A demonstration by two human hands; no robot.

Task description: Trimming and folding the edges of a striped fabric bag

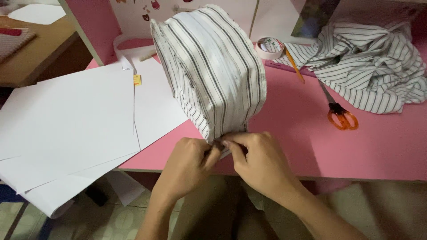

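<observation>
A boxy shape wrapped in white cloth with dark stripes [209,66] stands on the pink table [364,142], tilted away from me. My left hand [189,166] and my right hand [260,164] meet at its near bottom corner. Both pinch the cloth's edge there between thumb and fingers. The fingertips hide the exact spot they hold.
Large white paper sheets [75,120] overhang the table's left front edge. Orange-handled scissors [341,116], a heap of the same striped cloth [369,62], a tape roll [270,47], an orange pencil [294,64] and a purple ruler [289,69] lie at the back right.
</observation>
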